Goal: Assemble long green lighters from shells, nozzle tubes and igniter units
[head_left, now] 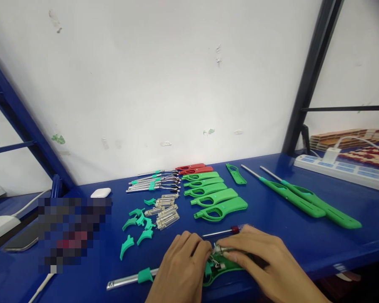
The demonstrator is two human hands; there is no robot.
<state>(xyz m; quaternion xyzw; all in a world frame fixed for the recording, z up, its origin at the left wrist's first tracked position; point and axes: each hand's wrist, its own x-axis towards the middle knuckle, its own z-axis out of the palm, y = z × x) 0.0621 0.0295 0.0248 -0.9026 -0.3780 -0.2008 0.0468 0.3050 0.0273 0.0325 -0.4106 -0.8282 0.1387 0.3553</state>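
Observation:
Near the table's front edge lies an open green lighter half-shell (227, 265), with thin wires and a teal trigger inside. A metal lighter tube (126, 281) with a teal collar sticks out to its left. My left hand (181, 269) is closed over the shell's front end and the tube's base, its fingertips curled and partly hidden. My right hand (265, 256) pinches a small clear fuel tank (219, 248) between thumb and forefinger, over the shell; most of the tank is hidden. Just behind the hands lies a screwdriver (219, 232) with a dark red handle.
Behind are teal triggers (127, 246), clear fuel tanks (168, 219), metal tubes with wires (151, 183), green shells (222, 209) and red shells (196, 170). Two assembled lighters (297, 198) lie right, before a power strip (344, 170). A white case (100, 192) sits left.

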